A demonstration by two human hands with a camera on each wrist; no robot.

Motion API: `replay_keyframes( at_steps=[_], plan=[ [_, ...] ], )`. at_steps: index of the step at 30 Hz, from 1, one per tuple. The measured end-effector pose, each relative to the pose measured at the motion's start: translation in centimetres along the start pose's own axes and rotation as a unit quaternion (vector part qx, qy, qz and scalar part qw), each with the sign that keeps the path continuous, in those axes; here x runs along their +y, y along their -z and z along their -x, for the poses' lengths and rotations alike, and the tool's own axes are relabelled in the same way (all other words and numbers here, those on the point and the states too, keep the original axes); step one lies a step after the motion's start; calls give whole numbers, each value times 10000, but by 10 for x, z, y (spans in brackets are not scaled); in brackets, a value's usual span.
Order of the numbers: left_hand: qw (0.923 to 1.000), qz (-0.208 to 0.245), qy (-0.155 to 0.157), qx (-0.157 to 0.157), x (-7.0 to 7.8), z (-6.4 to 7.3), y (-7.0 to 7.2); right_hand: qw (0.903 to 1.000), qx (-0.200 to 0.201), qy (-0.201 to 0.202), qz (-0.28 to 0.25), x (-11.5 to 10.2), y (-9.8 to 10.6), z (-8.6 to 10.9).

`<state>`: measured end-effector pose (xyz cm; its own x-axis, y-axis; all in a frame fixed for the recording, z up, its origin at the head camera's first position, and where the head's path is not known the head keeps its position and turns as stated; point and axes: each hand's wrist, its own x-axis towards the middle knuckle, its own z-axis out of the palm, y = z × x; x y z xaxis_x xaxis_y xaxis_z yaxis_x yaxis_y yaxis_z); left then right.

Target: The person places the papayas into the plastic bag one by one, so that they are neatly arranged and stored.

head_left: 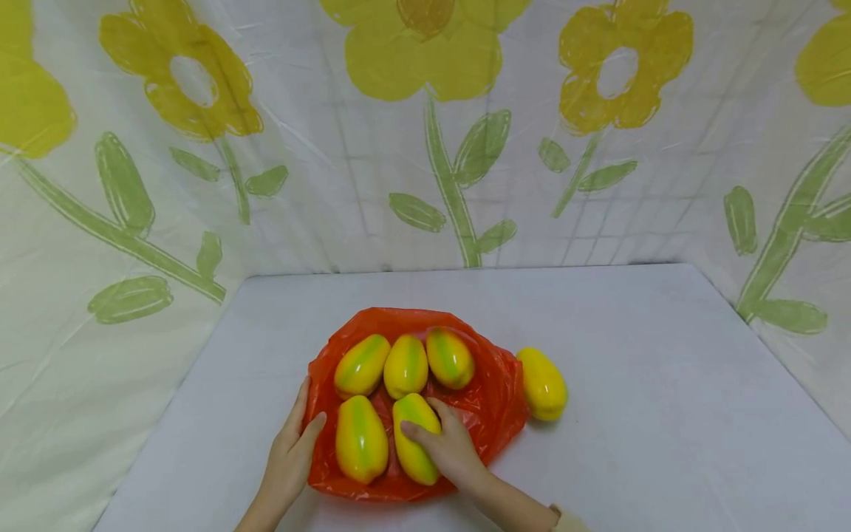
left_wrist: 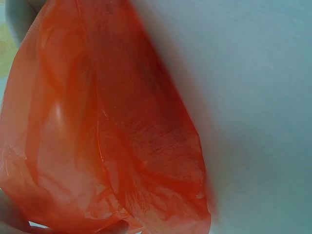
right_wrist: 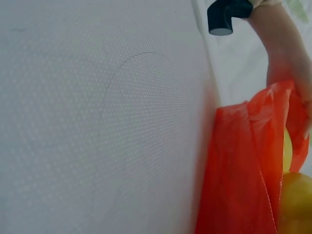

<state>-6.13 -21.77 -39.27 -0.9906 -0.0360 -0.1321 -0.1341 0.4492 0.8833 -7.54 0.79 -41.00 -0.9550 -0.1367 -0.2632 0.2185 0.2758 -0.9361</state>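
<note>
A red plastic bag (head_left: 488, 425) lies with its mouth facing up, and several yellow papayas with green stripes, one of them a papaya (head_left: 361, 440) at the front left, sit inside it. My left hand (head_left: 286, 458) holds the bag's left side, thumb near the rim. Red plastic (left_wrist: 136, 112) fills much of the left wrist view. With thumb and fingers around its upper part, my right hand (head_left: 455, 451) grips the front right papaya (head_left: 415, 454) inside the bag. The right wrist view shows the bag's outer side (right_wrist: 239, 165) and part of a papaya (right_wrist: 296, 200).
Another papaya (head_left: 545, 384) lies on the white table (head_left: 638, 443), against the bag's right side. Behind the table hangs a flower-print cloth (head_left: 319, 185). A forearm (right_wrist: 280, 44) with a black device (right_wrist: 226, 14) near its sleeve appears in the right wrist view.
</note>
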Motion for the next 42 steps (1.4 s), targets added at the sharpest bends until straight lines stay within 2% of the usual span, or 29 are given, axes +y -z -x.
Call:
replay_keyframes(
  at_steps=[12,20,30,42],
  plan=[
    [10000,-24,11,-11,-1,-1,-1,9995,257,-129,-138,-1,-6,-4],
    [9999,-11,-158,43,0,2,-2,9986,399,-253,-255,-1,-12,-9],
    [10000,31,29,-78,0,0,-2,9981,469,-309,-270,2,-15,-11],
    [9999,13,75,-81,0,0,-2,9980,378,-409,-286,3,-14,-13]
  ],
)
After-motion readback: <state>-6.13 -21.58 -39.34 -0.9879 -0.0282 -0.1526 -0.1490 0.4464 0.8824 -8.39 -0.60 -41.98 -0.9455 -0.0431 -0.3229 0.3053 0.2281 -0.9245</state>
